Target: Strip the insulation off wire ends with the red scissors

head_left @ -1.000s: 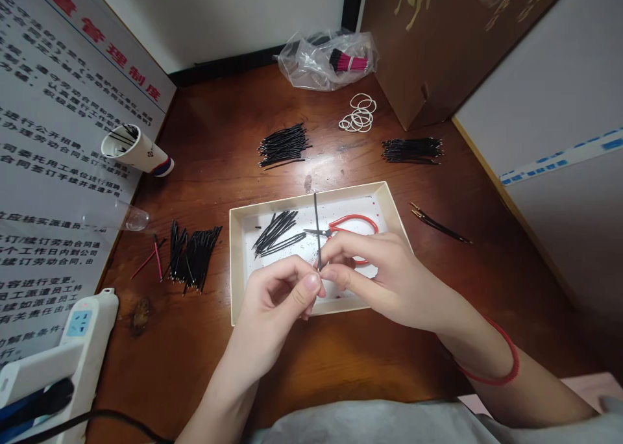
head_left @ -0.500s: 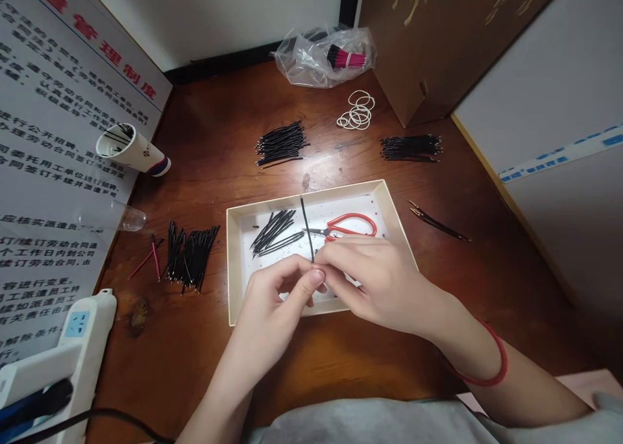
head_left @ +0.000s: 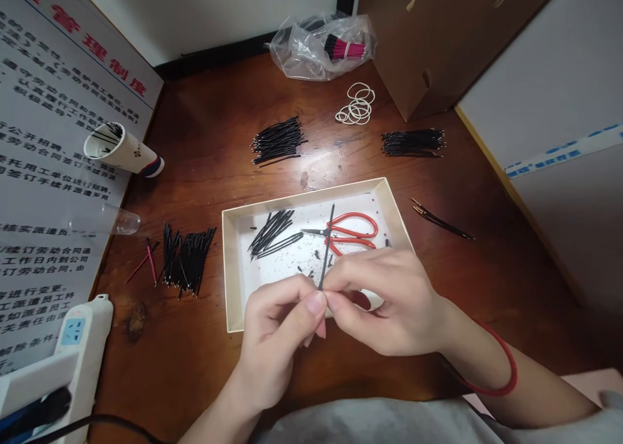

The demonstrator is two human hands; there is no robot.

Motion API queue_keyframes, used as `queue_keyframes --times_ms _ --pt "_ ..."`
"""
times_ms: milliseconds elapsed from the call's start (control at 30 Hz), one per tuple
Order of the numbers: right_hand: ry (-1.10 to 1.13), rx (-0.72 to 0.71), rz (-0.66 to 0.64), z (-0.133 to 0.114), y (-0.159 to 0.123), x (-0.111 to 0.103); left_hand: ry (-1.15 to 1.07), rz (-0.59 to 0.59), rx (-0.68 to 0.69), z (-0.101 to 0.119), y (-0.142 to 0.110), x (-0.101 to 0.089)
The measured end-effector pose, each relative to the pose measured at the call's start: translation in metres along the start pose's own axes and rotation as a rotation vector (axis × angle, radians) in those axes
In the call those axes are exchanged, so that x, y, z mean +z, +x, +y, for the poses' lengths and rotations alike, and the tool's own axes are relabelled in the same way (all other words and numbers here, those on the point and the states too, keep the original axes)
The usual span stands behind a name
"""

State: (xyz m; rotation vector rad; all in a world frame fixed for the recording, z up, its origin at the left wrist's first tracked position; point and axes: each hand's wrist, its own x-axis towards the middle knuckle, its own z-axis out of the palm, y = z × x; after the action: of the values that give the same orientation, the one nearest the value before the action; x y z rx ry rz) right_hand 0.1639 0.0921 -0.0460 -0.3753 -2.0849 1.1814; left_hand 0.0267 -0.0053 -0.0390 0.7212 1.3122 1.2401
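Observation:
A short black wire [head_left: 328, 246] stands up from between my fingertips, tilted slightly right. My left hand [head_left: 282, 327] pinches its lower end between thumb and forefinger. Against the same end press the thumb and forefinger of my right hand [head_left: 384, 301]; the tip itself is hidden by the fingers. Both hands are over the near side of a shallow cream box [head_left: 231, 269]. Inside the box lie red-handled scissors [head_left: 353, 226], a heap of black wire pieces [head_left: 272, 233] and small dark scraps.
Bundles of black wires lie at the left [head_left: 187, 259], back middle [head_left: 277, 141] and back right [head_left: 413, 143]. Farther back are white rubber bands [head_left: 357, 106] and a plastic bag [head_left: 306, 48] with pink wires. A paper cup [head_left: 124, 150] and a power strip [head_left: 87, 340] are at the left.
Both hands have come slightly nearer to me. The wire between them has swung from leaning left to leaning right, and more of the scissors shows.

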Motion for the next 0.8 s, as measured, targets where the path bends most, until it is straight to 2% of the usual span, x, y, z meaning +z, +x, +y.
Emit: queue_keyframes --times_ms 200,333,533,700,800 --pt "0.034 0.042 -0.024 0.003 0.000 0.000 -0.203 0.043 -0.061 -0.013 0.001 0.011" --pt "0.017 0.048 -0.022 0.004 0.001 -0.001 -0.335 0.028 -0.096 -0.012 0.003 0.017" --pt "-0.020 0.098 -0.032 0.002 0.000 -0.003 -0.407 0.016 -0.119 -0.012 0.000 0.020" --pt "-0.138 0.143 0.127 0.000 0.003 -0.018 -0.525 -0.061 -0.110 -0.007 -0.006 0.016" --pt "-0.151 0.151 0.156 0.000 0.005 -0.026 -0.451 -0.034 -0.110 -0.005 -0.006 0.010"
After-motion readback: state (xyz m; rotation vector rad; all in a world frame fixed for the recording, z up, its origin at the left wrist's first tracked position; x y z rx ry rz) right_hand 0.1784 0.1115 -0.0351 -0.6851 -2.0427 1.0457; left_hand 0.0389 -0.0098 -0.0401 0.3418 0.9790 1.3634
